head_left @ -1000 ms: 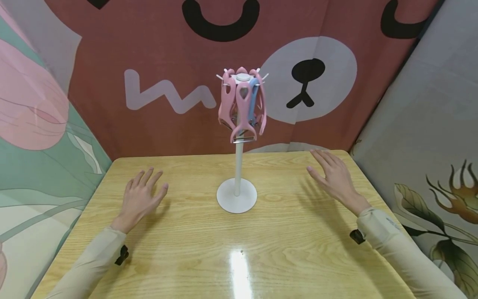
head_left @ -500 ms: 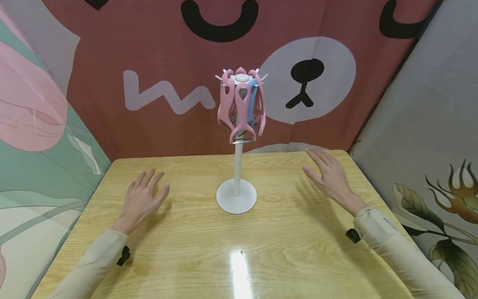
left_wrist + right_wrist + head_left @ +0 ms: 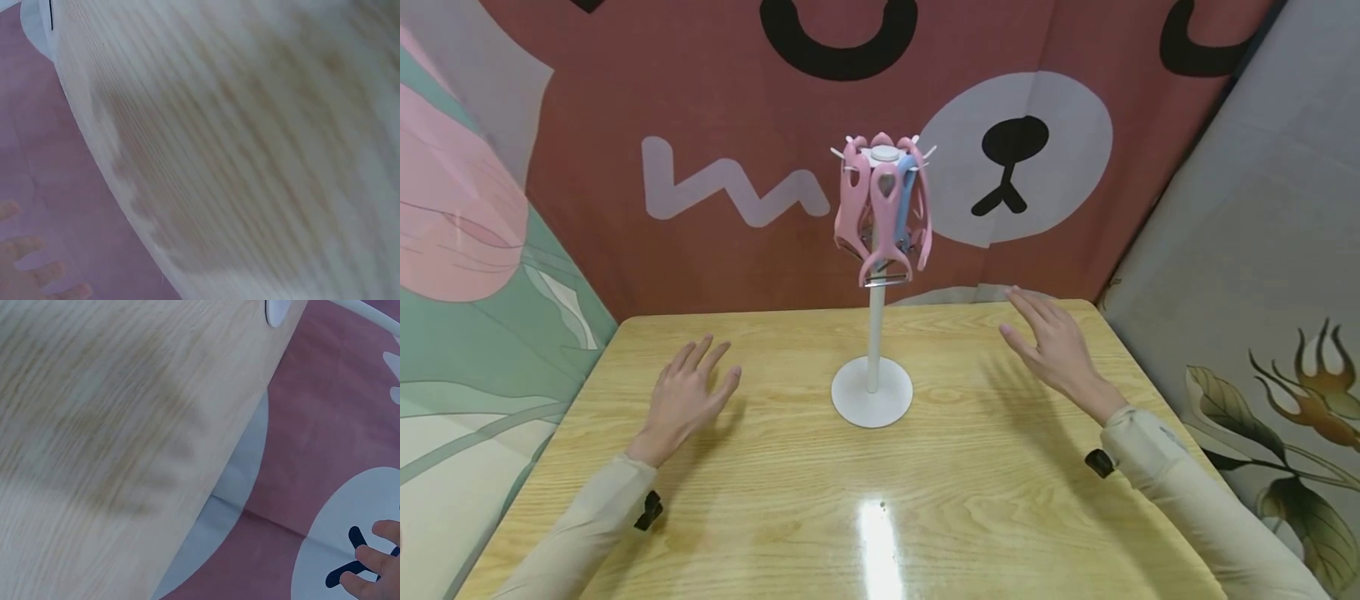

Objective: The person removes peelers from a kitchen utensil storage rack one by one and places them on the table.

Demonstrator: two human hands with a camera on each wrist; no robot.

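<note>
A white stand (image 3: 874, 400) with a round base and thin pole rises from the middle of the table. From the prongs at its top hang several pink peelers (image 3: 887, 208) and a blue peeler (image 3: 906, 200), partly hidden behind the front ones. To the left of the stand, my left hand (image 3: 682, 400) hovers over the wood with fingers spread, holding nothing. My right hand (image 3: 1058, 350) is on the other side, fingers extended and thumb apart, also holding nothing. Fingertips of the left hand (image 3: 31, 269) and the right hand (image 3: 375, 565) show at the corners of the wrist views.
The light wooden table (image 3: 775, 500) ends at a red cartoon-bear curtain (image 3: 737, 267) behind the stand. Printed drapes close in both sides, a floral one (image 3: 1217, 250) on the right. A bright reflection lies on the near tabletop.
My right hand has drifted slightly left toward the stand and a little up. The left hand has shifted only slightly. The stand and peelers stay in place.
</note>
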